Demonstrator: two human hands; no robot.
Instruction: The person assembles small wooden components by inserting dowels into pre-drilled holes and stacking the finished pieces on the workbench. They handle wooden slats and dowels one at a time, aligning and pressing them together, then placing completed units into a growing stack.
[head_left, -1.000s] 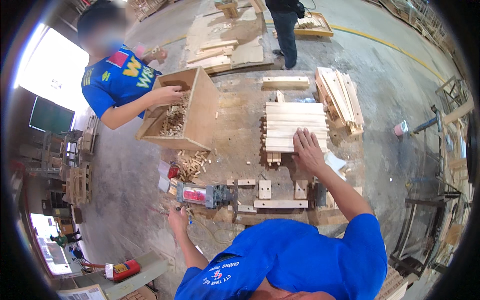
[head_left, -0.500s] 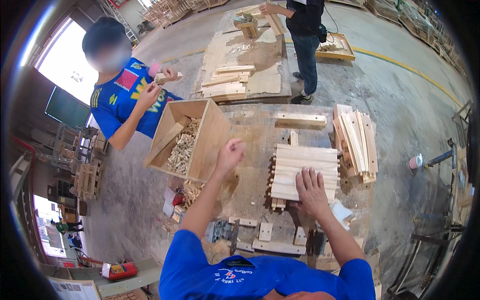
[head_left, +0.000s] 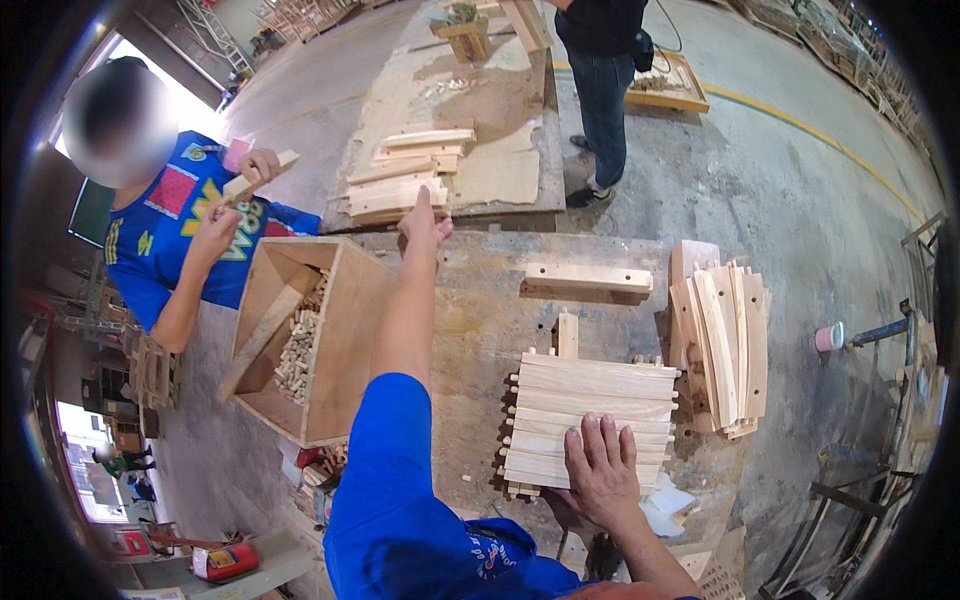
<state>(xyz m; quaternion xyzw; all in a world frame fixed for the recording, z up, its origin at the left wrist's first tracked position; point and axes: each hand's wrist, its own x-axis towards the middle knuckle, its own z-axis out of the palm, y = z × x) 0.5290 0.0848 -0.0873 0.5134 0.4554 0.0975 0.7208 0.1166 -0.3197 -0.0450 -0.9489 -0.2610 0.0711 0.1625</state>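
Note:
My left arm stretches far forward. My left hand [head_left: 426,222] is at the near right end of a pile of pale wooden slats [head_left: 395,197] on the far table, fingers extended and apart; whether it touches them I cannot tell. My right hand [head_left: 605,470] lies flat, fingers stretched, on a row of wooden slats [head_left: 590,400] set side by side with dowels sticking out at their ends. Left of my left arm stands a plywood box [head_left: 345,345] holding many small wooden dowels [head_left: 299,350] and a board.
A drilled wooden bar [head_left: 588,279] lies beyond the slat row, and a stack of curved slats [head_left: 722,345] to its right. Across the box, a co-worker in a blue shirt [head_left: 190,200] holds a wooden piece. Another person [head_left: 598,100] stands by the far table [head_left: 500,120].
My left hand has moved from beside the plywood box forward to the slats on the far table. My right hand stays on the slat row. The view has shifted.

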